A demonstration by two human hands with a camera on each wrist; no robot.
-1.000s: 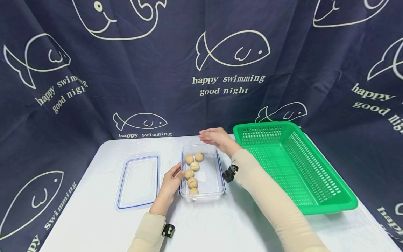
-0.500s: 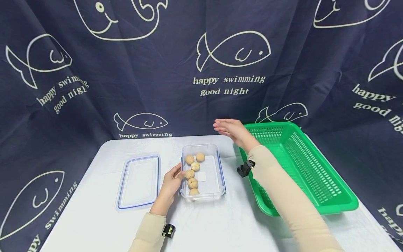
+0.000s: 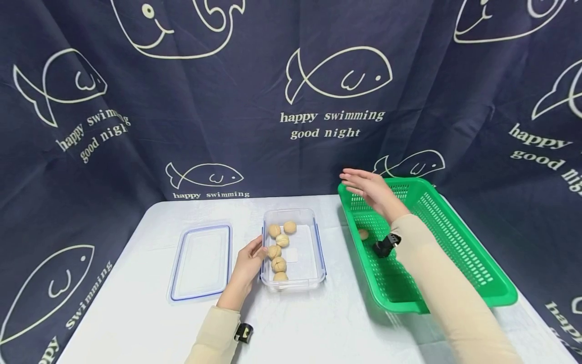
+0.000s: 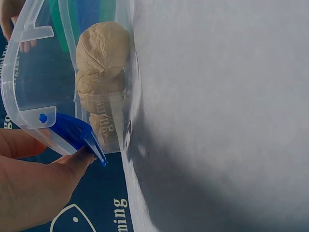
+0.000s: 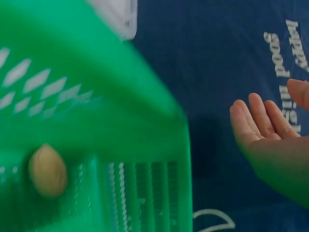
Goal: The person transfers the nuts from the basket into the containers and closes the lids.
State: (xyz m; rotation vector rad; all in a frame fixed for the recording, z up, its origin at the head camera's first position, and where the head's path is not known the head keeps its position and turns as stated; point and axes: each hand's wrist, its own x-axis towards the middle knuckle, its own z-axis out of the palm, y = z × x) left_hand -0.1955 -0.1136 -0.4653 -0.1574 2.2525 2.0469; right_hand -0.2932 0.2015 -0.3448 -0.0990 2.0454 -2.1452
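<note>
My left hand grips the left side wall of a clear plastic food container, thumb and fingers pinching the rim by a blue clip. Several walnuts lie in it, mostly along its left side; some show through the wall in the left wrist view. My right hand, holding nothing, is raised over the far left corner of a green basket, fingers extended. One walnut rests inside the basket near its left wall, and this walnut looks blurred in the right wrist view.
The container's clear lid with a blue seal lies flat on the white table, left of my left hand. Behind the table hangs a dark blue curtain with fish drawings. The basket takes up the table's right side.
My right hand has swept right, from above the container's far end to over the basket. The walnut in the basket has come into view. My left hand keeps its hold on the container.
</note>
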